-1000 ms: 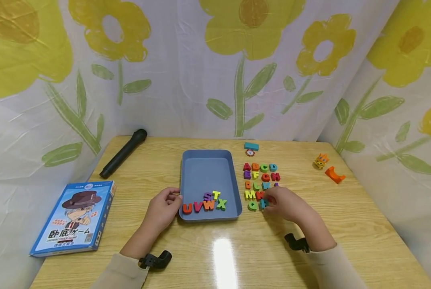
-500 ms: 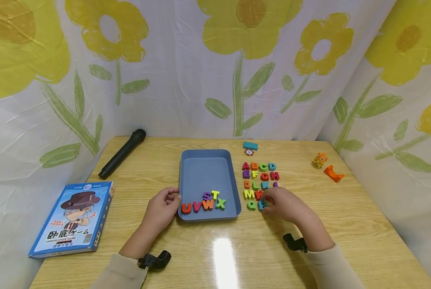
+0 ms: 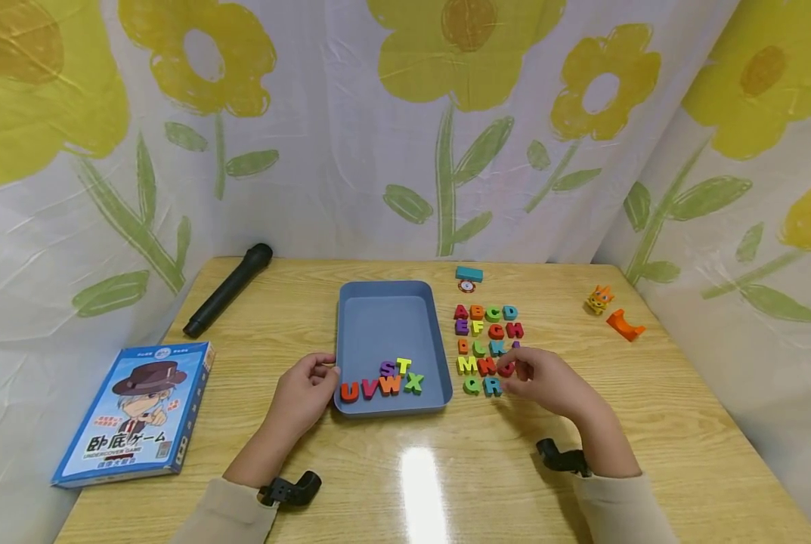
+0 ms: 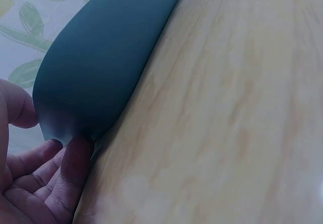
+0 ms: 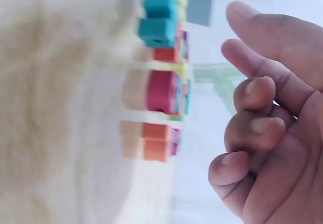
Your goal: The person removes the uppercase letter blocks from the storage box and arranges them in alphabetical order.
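My left hand [image 3: 305, 393] pinches the near-left edge of a blue-grey tray [image 3: 439, 332]; the left wrist view shows the thumb and fingers on either side of the tray wall [image 4: 101, 62]. Inside the tray lie the colourful letters S, T, U, V, W and X, such as the orange W [image 3: 390, 385]. My right hand [image 3: 548, 381] hovers beside a blue letter R [image 3: 491, 387], its thumb and index finger apart, the other fingers loosely curled. The right wrist view has nothing between its fingers, and the turquoise letter [image 5: 157, 22] stands apart from them. The hand partly hides nearby letters.
Rows of letters, among them a green Q [image 3: 471, 386], stand right of the tray. Behind them are a teal block [image 3: 469, 274] and a round chip [image 3: 467, 287]. A microphone [image 3: 228, 291] and game box [image 3: 136, 415] lie left; a toy figure [image 3: 599, 300] and orange arch [image 3: 626, 326] lie right.
My right hand has drawn slightly right, away from the blue R, which now shows fully. More of the red letters beside it is visible. The left hand stays at the tray.
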The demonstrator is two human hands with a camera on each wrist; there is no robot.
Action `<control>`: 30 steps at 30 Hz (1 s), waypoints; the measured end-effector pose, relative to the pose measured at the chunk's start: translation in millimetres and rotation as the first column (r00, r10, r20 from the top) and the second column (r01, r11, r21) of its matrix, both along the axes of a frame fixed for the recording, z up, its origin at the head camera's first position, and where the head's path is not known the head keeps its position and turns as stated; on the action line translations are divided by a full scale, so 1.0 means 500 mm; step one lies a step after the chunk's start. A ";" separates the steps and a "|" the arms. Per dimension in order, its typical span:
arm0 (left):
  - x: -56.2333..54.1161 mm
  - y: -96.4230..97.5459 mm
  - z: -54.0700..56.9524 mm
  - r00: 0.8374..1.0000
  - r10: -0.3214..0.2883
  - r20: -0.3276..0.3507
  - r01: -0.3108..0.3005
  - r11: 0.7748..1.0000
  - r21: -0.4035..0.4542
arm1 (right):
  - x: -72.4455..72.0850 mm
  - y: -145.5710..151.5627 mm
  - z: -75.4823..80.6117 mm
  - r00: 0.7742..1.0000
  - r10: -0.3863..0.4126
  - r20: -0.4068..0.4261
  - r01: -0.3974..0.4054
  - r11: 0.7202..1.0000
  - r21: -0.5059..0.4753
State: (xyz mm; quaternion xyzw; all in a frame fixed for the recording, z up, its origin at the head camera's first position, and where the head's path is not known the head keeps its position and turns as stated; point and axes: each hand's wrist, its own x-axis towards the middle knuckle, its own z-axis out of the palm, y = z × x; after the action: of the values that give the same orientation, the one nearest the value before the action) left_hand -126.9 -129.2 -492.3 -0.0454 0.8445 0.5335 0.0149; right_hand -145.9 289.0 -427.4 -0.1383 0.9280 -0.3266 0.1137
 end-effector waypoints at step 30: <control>-0.004 -0.001 -0.008 1.000 -0.002 -0.019 0.002 1.000 -0.004 | -0.147 -0.394 0.021 0.918 0.392 0.063 -0.378 0.815 0.439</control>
State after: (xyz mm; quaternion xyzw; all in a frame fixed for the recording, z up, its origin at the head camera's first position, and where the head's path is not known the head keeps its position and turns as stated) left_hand -128.7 -129.7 -496.2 -0.0396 0.8457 0.5322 0.0073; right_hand -219.3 92.1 -416.9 -0.2985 0.9319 -0.0751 0.1917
